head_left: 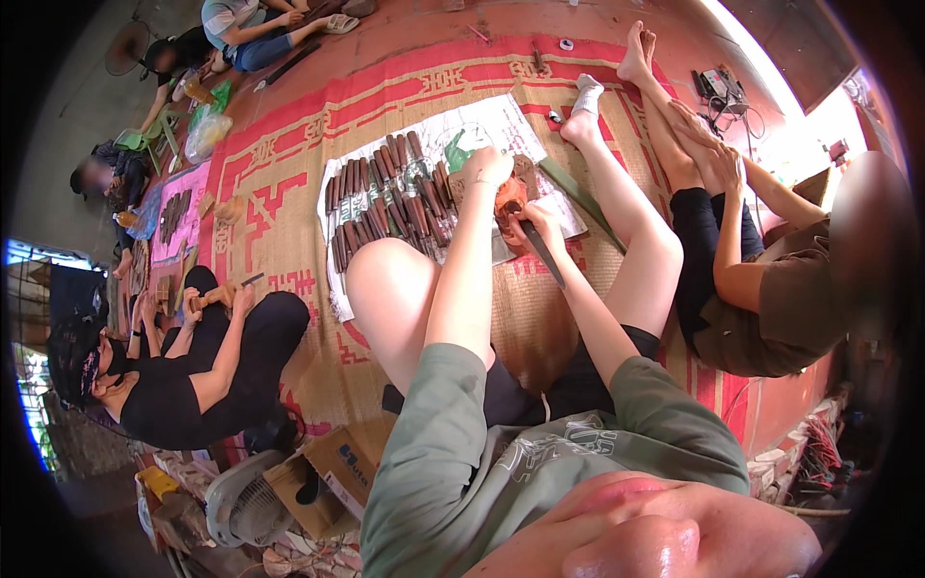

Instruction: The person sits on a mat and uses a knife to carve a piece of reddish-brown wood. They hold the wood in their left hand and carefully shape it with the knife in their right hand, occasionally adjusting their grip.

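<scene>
My right hand (542,224) is closed round a long dark flat tool (545,258) that looks like a knife or file. One end of the tool points back toward me along my forearm; the other is at a reddish-orange piece (510,197). Beyond that piece, my left hand (488,167) reaches down with bent fingers beside a brown wooden block (524,173). What those fingers grip is hidden. Left of my hands, several dark brown wooden pieces (416,214) lie in rows on a white printed sheet (337,294).
A red and tan patterned mat (260,202) lies under me. A green strip (581,204) rests beside my right leg. One person (193,376) works at left, another (771,279) sits close at right, others sit farther back. A fan (249,501) and cardboard box (323,482) stand behind left.
</scene>
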The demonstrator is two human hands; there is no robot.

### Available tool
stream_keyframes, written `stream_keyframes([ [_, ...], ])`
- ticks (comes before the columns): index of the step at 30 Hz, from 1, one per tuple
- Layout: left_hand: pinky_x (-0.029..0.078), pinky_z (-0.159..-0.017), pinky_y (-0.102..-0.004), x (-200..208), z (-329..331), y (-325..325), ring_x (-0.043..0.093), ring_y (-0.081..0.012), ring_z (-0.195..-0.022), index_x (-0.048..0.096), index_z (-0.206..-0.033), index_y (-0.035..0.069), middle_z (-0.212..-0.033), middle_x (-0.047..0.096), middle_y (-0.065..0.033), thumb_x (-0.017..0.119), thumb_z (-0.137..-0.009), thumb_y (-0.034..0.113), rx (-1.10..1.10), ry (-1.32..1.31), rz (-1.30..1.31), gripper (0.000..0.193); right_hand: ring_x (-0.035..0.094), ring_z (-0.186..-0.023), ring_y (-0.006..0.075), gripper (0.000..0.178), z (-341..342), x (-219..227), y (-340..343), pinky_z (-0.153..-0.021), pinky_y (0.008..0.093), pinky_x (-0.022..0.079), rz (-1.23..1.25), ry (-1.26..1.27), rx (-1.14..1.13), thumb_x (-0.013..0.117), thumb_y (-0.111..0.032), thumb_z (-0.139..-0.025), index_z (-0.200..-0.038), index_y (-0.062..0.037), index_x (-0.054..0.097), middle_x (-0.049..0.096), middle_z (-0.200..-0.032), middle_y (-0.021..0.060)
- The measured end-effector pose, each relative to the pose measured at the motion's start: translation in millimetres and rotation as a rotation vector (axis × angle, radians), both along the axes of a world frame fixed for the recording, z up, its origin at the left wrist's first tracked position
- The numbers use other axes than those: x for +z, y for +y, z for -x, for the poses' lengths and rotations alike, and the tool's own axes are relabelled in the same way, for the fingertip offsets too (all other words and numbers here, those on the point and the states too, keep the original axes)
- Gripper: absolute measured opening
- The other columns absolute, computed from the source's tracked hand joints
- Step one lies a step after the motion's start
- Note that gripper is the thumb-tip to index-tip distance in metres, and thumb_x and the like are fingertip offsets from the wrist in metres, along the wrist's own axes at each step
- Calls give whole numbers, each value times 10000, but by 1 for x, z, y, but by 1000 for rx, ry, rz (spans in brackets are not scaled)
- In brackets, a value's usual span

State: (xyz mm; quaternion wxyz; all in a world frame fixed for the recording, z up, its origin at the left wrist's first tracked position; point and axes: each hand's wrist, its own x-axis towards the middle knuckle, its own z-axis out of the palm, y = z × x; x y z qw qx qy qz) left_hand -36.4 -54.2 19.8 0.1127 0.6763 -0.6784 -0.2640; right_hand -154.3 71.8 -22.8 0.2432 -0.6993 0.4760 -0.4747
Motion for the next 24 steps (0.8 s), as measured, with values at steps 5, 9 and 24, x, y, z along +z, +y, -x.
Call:
stream_keyframes([
  [5, 472, -829, -417, -3, 9, -1, 607, -358, -937, 658, -947, 12, -987, 627, -220, 515, -775, 313, -9, 16, 18, 375, 557, -520, 179, 171, 2, -9, 0, -475, 290, 436, 25, -57, -76, 640, -7, -762, -693, -1, 484, 541, -614, 104],
  [9, 468, -835, -421, 1, 4, 1, 601, -361, -943, 658, -945, 20, -993, 625, -214, 481, -774, 298, -5, -5, 12, 371, 528, -499, 174, 178, -7, -34, 0, -472, 271, 416, 144, -95, -97, 648, 8, -748, -682, -9, 483, 519, -584, 98],
  [24, 473, -829, -414, 7, 7, 4, 614, -350, -937, 667, -932, 16, -978, 638, -208, 481, -761, 306, 39, 28, -30, 384, 553, -528, 228, 226, -13, -32, -5, -505, 281, 435, 22, -198, -89, 665, 10, -747, -687, -25, 449, 537, -617, 111],
])
